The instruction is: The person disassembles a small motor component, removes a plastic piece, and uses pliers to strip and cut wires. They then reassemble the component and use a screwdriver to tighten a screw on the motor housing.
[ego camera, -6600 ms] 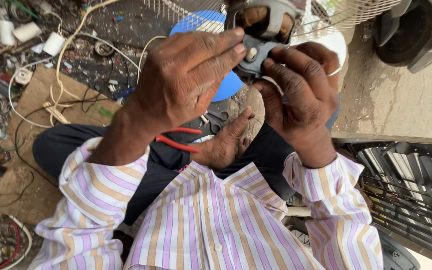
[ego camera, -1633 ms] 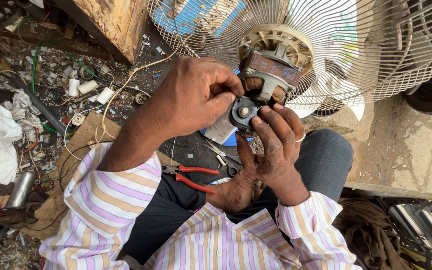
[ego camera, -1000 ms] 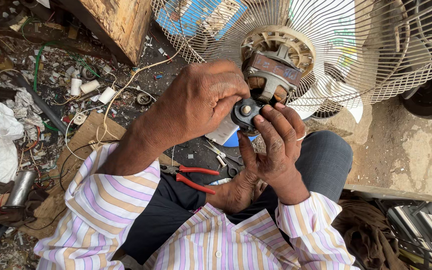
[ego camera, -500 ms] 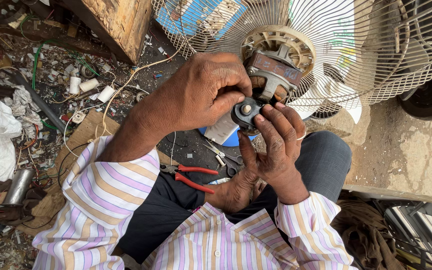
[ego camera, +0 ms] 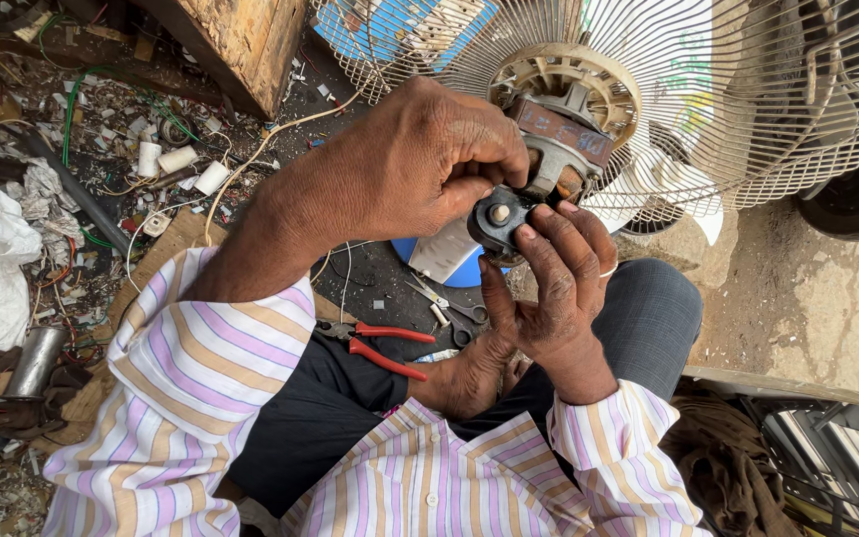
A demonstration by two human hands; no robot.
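Striped shirt sleeves frame a person seated on the ground, both hands working a small black part at the back of a fan motor.

Nearest, red-handled pliers (ego camera: 375,345) and scissors (ego camera: 449,310) lie by the legs. Above them, the right hand (ego camera: 549,288) pinches the black round part (ego camera: 499,219) between thumb and fingertips, while the left hand (ego camera: 410,164) closes over its top, pressed against the fan motor (ego camera: 564,124). Beyond stands the wire fan guard (ego camera: 748,99). Judging from this, keeping the part square to the motor and turning gently should serve best.
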